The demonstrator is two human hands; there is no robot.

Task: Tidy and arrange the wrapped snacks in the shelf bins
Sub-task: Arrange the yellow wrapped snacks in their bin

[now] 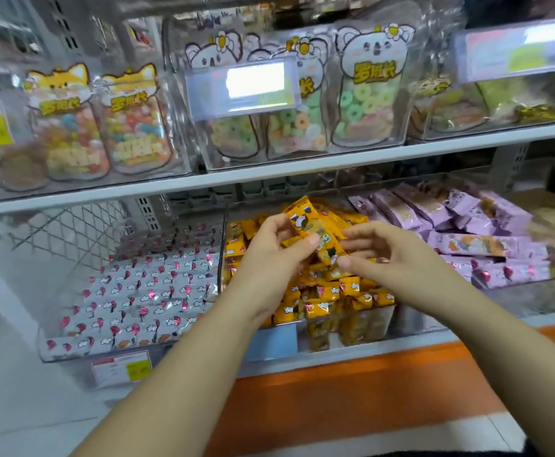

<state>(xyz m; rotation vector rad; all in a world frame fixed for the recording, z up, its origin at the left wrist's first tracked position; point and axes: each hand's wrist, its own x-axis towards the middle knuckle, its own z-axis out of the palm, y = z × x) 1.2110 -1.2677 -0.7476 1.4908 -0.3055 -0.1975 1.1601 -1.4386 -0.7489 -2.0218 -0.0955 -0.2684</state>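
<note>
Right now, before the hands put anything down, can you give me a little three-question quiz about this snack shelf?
1. True or false: the left hand grips a purple packet.
2. Which snacks fill the bin just right of the yellow snacks? A) green B) purple C) white
3. Fill in: the koala bags stand on the ___ shelf.

Key:
1. False. It grips a yellow packet, and the right hand pinches one too.
2. B, the purple snacks.
3. Upper.
</note>
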